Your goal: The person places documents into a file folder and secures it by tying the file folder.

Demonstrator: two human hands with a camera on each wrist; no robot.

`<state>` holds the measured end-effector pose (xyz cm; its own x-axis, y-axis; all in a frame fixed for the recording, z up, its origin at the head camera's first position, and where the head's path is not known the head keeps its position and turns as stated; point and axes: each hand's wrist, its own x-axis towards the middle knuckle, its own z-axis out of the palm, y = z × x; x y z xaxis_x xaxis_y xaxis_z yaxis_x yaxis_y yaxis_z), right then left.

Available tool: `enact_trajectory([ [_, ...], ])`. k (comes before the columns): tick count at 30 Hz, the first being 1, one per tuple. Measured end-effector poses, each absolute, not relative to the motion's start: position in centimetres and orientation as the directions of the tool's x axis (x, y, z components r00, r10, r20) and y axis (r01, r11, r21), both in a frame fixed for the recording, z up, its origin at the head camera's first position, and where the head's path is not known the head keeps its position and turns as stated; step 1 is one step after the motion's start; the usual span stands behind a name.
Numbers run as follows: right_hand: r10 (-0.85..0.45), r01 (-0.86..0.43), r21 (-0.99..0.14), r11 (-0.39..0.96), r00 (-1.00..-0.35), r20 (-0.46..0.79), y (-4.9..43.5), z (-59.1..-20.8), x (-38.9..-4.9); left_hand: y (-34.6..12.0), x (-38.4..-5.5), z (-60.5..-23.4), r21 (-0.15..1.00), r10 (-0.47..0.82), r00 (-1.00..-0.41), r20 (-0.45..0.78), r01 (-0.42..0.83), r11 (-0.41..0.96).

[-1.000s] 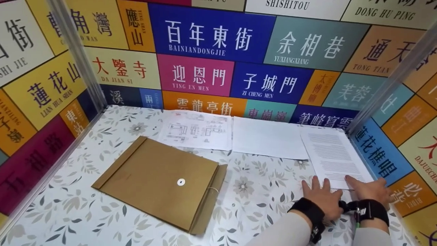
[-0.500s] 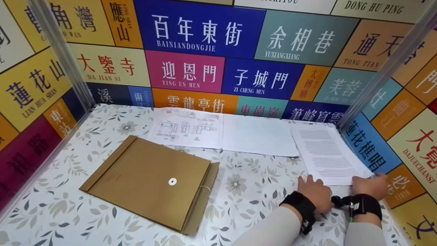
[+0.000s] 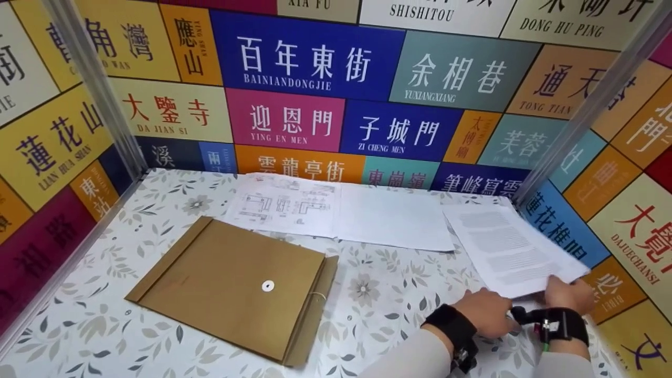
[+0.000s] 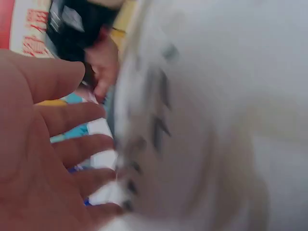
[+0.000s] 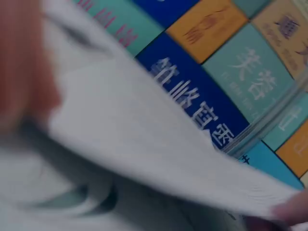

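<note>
A printed white sheet (image 3: 506, 247) lies at the right of the table, its near right corner raised. My right hand (image 3: 569, 295) pinches that corner; in the right wrist view its thumb (image 5: 292, 209) shows at the end of the lifted edge. Beside it, my left hand (image 3: 485, 313) is at the sheet's near left corner. The left wrist view shows the left hand's fingers (image 4: 82, 148) spread and fairly straight, fingertips near white paper. In the head view those fingertips are hidden behind the hand. Shadow lies under the raised paper edge in the right wrist view.
A brown string-tie document envelope (image 3: 236, 283) lies at the left middle. Along the back wall are a sheet with technical drawings (image 3: 283, 205) and a blank white sheet (image 3: 394, 218). Colourful sign-printed walls (image 3: 310, 58) enclose the floral tablecloth (image 3: 367, 320).
The printed sheet's near right corner has come up from the table in the right hand. The left hand has gone from spread on the table to bunched beside the sheet's edge.
</note>
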<state>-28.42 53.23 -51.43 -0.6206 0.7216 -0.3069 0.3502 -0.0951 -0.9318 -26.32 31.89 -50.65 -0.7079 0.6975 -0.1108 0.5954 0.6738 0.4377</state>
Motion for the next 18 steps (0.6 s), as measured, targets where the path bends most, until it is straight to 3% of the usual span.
enact_trajectory([
  [3, 0.785, 0.395, -0.912, 0.111, -0.598, -0.163, 53.3, -50.7, -28.3, 31.3, -25.3, -49.3, 0.436, 0.691, -0.721, -0.043, 0.609, 0.663],
  [5, 0.797, 0.369, -0.919, 0.137, -0.592, -0.119, 53.4, -49.6, -28.3, 30.4, -24.7, -48.2, 0.420, 0.676, -0.737, -0.006, 0.612, 0.670],
  [13, 0.867, 0.121, -0.990, 0.075, -0.499, 0.005, 50.2, -45.4, -27.9, 22.5, -23.6, -43.7, 0.373, 0.549, -0.825, 0.134, 0.555, 0.744],
  [18, 0.821, -0.046, -0.998, -0.031, -0.571, 0.000, 46.9, -43.5, -27.9, 15.4, -23.4, -43.3, 0.412, 0.469, -0.851, 0.238, 0.525, 0.745],
])
